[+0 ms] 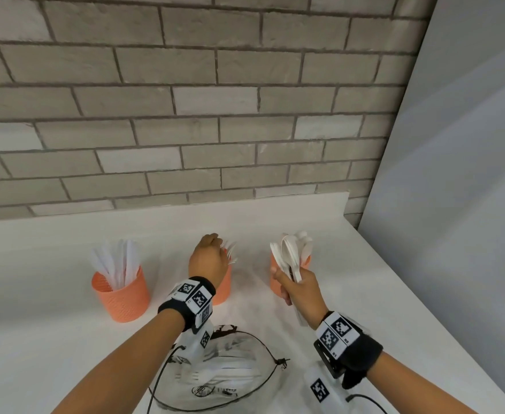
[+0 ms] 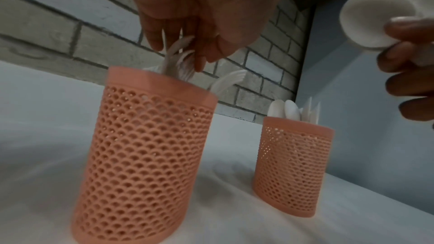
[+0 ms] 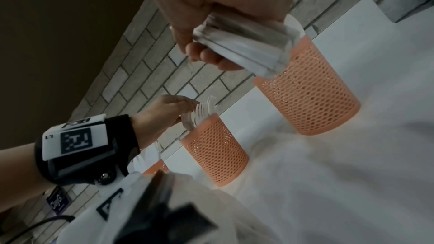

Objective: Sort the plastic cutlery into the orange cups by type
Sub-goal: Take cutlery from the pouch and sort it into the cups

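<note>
Three orange mesh cups stand in a row on the white table. The left cup [image 1: 121,294] holds white knives. My left hand [image 1: 213,249] hovers over the middle cup [image 2: 145,155], its fingers and thumb pinching the heads of white forks [image 2: 179,57] that stand in it. The right cup [image 2: 293,164] holds spoons. My right hand [image 1: 294,283] is raised just in front of it and grips a bundle of white spoons [image 1: 290,255] by their handles [image 3: 246,49], bowls up.
A clear drawstring bag [image 1: 227,369] with more white cutlery lies on the table near me, between my forearms. A grey brick wall [image 1: 185,115] runs behind the cups, and a plain panel [image 1: 454,174] closes off the right side.
</note>
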### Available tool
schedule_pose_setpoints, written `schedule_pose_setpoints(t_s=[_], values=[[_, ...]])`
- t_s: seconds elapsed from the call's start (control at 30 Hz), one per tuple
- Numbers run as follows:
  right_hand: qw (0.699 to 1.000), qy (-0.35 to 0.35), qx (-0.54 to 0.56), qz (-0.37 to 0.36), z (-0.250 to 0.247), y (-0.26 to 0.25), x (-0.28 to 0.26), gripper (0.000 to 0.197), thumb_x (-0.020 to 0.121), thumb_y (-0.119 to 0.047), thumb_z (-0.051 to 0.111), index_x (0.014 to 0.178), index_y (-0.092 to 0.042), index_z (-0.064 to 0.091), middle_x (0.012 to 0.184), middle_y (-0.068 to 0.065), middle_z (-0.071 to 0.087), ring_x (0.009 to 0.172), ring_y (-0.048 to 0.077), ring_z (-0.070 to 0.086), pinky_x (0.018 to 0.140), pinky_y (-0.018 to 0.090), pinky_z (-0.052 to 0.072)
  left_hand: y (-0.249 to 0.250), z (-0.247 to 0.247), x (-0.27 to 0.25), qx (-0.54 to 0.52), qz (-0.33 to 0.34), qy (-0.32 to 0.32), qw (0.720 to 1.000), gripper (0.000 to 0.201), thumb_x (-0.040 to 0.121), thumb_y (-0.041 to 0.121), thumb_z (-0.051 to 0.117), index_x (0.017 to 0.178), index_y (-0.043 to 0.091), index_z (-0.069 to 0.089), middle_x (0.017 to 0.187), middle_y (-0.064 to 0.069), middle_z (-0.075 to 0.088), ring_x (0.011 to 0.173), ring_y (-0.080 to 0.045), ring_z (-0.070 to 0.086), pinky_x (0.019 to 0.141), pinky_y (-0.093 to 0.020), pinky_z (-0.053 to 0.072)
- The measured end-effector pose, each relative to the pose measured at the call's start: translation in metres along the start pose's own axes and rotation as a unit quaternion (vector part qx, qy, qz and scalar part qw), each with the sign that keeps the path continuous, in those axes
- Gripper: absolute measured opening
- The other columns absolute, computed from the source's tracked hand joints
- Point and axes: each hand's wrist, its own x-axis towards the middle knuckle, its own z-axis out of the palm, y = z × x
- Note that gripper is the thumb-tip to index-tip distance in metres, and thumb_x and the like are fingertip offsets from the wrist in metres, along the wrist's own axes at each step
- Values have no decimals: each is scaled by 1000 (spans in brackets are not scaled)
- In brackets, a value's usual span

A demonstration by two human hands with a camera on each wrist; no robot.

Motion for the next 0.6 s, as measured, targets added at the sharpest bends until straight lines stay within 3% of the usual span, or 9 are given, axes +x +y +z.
schedule_pose_setpoints(t_s=[0.13, 0.23, 0.37, 0.5, 0.53, 0.6], values=[[1000, 12, 2, -17, -5, -1, 3, 29, 88, -24, 63, 64, -13, 51, 39, -7, 40, 39, 11, 36, 44, 23, 33, 1, 1, -1, 39, -14, -25, 999, 43, 96, 14, 36, 136, -1, 39, 148, -14, 36, 133, -26, 40, 109, -32, 33], [999, 25, 30, -8, -8, -2, 9, 18, 88, -21, 63, 75, -11, 56, 44, -3, 41, 42, 15, 38, 45, 25, 34, 4, -5, 0, 51, -26, -60, 997, 46, 97, 17, 35, 140, 0, 32, 149, -15, 32, 136, -26, 34, 112, -34, 28], [996, 53, 68, -6, -15, -14, 16, 19, 90, -16, 60, 72, -13, 53, 50, 1, 44, 42, 13, 41, 40, 19, 38, 12, -34, -5, -57, -43, -82, 994, 53, 100, 19, 33, 148, 2, 16, 155, -16, 20, 144, -26, 21, 116, -32, 19], [988, 91, 118, -22, -17, -34, 29, 24, 87, -17, 64, 65, -13, 53, 38, -6, 44, 32, 4, 41, 37, 15, 38, 18, -89, -23, -176, -43, -54, 982, 46, 100, 18, 35, 144, 6, 31, 147, -11, 39, 137, -25, 36, 112, -28, 25], [986, 104, 125, -21, -17, -38, 33, 29, 86, -18, 66, 61, -13, 51, 36, -8, 43, 30, 3, 40, 37, 15, 38, 16, -103, -32, -206, -31, -59, 976, 41, 100, 17, 36, 139, 7, 41, 139, -11, 49, 132, -25, 43, 110, -31, 30], [982, 129, 134, -22, -15, -46, 43, 35, 84, -20, 68, 57, -13, 46, 32, -8, 43, 29, 2, 41, 38, 13, 39, 14, -131, -62, -280, 1, -91, 956, 27, 98, 13, 40, 119, 14, 57, 111, -7, 68, 109, -21, 61, 94, -30, 46]])
